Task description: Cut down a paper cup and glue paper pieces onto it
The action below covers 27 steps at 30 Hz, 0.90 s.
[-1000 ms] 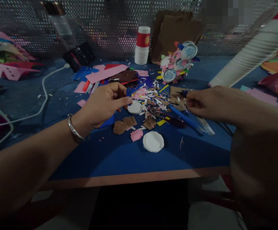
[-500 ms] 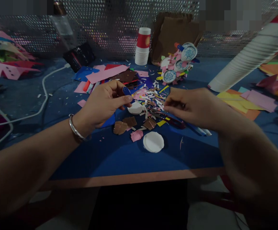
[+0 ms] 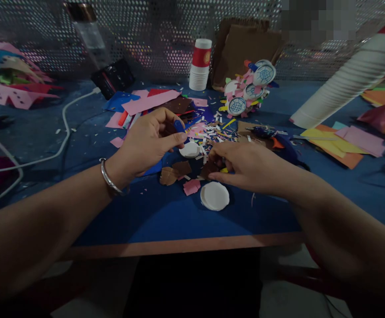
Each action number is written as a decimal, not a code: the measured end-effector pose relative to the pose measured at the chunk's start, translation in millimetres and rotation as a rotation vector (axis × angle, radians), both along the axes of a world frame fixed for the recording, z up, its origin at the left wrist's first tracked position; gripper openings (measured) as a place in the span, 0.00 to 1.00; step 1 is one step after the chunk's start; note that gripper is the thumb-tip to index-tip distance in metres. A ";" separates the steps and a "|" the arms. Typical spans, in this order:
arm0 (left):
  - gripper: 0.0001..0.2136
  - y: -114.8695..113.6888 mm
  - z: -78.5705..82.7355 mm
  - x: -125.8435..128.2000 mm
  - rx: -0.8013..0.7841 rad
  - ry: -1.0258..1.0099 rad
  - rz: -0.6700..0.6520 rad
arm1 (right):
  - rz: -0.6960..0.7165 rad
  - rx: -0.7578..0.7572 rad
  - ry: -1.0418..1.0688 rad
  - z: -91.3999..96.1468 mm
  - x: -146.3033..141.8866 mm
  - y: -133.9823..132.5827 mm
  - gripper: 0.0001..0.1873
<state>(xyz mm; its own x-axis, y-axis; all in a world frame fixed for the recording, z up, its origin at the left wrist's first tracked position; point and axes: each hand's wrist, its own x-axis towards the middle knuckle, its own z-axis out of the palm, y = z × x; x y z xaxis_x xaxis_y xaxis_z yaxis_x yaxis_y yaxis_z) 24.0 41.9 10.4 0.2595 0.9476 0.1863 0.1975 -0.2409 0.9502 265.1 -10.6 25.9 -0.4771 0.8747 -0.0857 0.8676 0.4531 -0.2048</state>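
Observation:
My left hand (image 3: 152, 137) pinches a small curved blue piece of paper (image 3: 179, 126) between thumb and fingers, just above the table. My right hand (image 3: 242, 163) is low over the scraps, fingers curled in at a torn piece of brown cardboard (image 3: 207, 170). Its fingertips are partly hidden, so a hold on the cardboard cannot be made out. In front of that hand lies a white paper disc (image 3: 215, 196). Another white disc (image 3: 189, 150) rests by my left fingertips. Nearby are a pink paper scrap (image 3: 191, 187) and a brown cardboard scrap (image 3: 169, 176).
Cut paper bits (image 3: 217, 132) litter the middle of the blue table (image 3: 146, 221). Behind stand stacked paper cups (image 3: 199, 66), a decorated cup-disc craft (image 3: 245, 92) and cardboard (image 3: 245, 48). A long cup stack (image 3: 344, 75) leans at right. A white cable (image 3: 64, 119) runs at left.
My right hand has moved left and toward me, from the paper bits to the brown cardboard scrap, uncovering a pen and dark blue item behind it. My left hand keeps the blue paper, turned slightly.

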 end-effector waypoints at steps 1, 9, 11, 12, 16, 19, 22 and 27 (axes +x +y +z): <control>0.09 0.2 -0.2 -0.3 -0.002 0.004 -0.003 | 0.007 -0.016 0.035 -0.2 0.5 0.1 0.12; 0.08 -2.5 5.4 -0.1 0.006 -0.010 0.011 | 0.047 0.174 0.116 -8.4 -2.5 1.1 0.11; 0.08 -2.5 7.3 0.9 0.005 -0.025 0.029 | 0.084 0.210 0.111 -8.4 -12.7 0.9 0.11; 0.08 -2.1 7.5 1.0 0.013 -0.033 0.035 | 0.107 0.223 0.101 -7.9 -19.5 0.7 0.11; 0.08 1.2 4.5 -0.2 0.064 -0.072 0.037 | 0.203 0.196 0.026 -4.0 -51.3 -0.4 0.13; 0.09 2.4 2.2 -0.2 0.056 -0.112 0.017 | 0.201 0.133 -0.046 -2.3 -70.6 -0.6 0.17; 0.10 1.9 3.0 1.7 0.013 -0.117 0.024 | 0.184 0.097 -0.051 -3.5 -80.3 0.1 0.17; 0.08 0.1 9.7 1.6 -0.039 -0.175 0.075 | 0.195 0.143 0.017 -8.1 -71.3 2.4 0.14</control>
